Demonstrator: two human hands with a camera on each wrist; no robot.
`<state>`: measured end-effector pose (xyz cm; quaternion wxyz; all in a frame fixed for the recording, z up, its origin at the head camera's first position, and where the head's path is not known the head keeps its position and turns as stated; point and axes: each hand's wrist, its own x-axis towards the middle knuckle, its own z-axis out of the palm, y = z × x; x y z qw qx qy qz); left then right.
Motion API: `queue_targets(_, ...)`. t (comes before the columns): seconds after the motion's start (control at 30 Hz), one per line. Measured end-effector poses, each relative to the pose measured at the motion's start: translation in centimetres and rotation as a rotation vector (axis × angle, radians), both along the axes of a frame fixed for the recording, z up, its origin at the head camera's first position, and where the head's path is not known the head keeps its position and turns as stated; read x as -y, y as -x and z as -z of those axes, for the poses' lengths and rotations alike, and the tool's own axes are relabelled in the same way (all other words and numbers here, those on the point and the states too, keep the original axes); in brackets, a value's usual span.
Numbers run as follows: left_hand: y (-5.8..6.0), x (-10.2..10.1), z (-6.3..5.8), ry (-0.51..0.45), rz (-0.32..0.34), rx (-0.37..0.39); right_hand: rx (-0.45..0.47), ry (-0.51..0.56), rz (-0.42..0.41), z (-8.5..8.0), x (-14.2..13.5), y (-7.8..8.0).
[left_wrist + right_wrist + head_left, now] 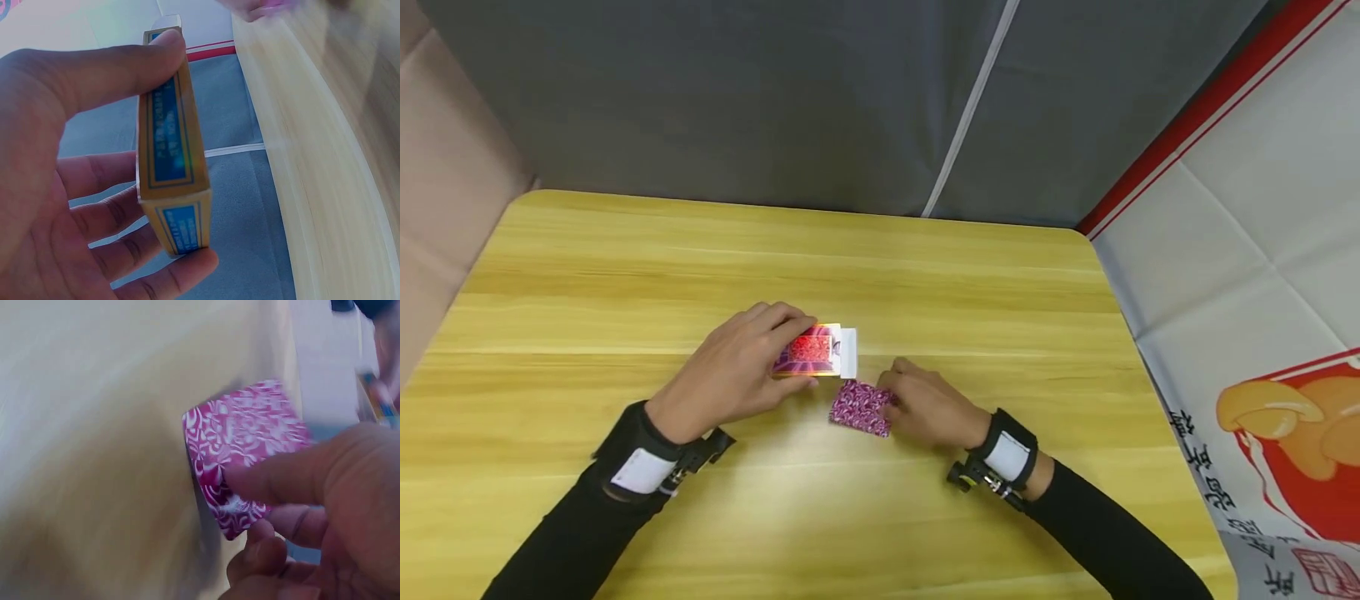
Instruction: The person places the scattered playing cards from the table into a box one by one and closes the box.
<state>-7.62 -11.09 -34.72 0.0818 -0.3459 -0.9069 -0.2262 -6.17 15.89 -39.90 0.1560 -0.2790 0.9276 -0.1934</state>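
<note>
My left hand (733,367) grips a small card box (811,350) between thumb and fingers, over the middle of the table. The box has a red and purple printed face, and a white flap stands out at its right end. In the left wrist view its narrow gold side with a blue label (169,137) shows, the thumb pressing near the flap end. My right hand (934,404) pinches a playing card (859,408) with a pink and white swirled back by its right side. The card is just below and right of the box; I cannot tell whether others lie beneath it.
The yellow wood-grain table (1000,300) extends around both hands. A grey curtain (737,100) hangs behind its far edge. On the right is a white printed sheet (1225,275) with red and orange pictures; a pale wall covering (452,183) is on the left.
</note>
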Motion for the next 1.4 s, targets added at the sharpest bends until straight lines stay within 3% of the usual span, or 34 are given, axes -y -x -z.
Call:
queue_targets(0.17, -0.2, -0.5, 0.4, 0.004, 0.023, 0.005, -0.026, 0.129, 0.189, -1.0, -3.8, 0.3)
queue_targets(0.3, -0.5, -1.0, 0.8, -0.002, 0.044, 0.003, 0.069, 0.429, 0.318, -2.6, -5.7, 0.2)
queue_targets(0.4, -0.7, -1.2, 1.0, -0.007, 0.047, -0.004, 0.129, 0.637, 0.35, -3.7, -5.9, -0.1)
queue_targets(0.47, -0.9, -1.2, 1.0, -0.009, 0.046, -0.003, 0.145, 0.69, 0.337, -4.1, -5.6, -0.4)
queue_targets(0.67, -1.3, -0.9, 1.0, -0.004, 0.032, -0.006, 0.205, 0.672, 0.29, -4.1, -3.9, -0.8)
queue_targets(0.97, -1.2, -1.3, 1.2, -0.015, 0.056, -0.009, 0.123, 0.55, 0.285, -3.9, -3.5, -0.7)
queue_targets(1.23, -1.4, -2.0, 1.5, -0.009, 0.101, -0.022, 0.184, 0.475, 0.135, -4.1, -3.1, -0.3)
queue_targets(1.4, -1.6, -2.6, 1.5, -0.015, 0.121, -0.023, 0.238, 0.419, 0.108, -4.3, -2.3, 0.4)
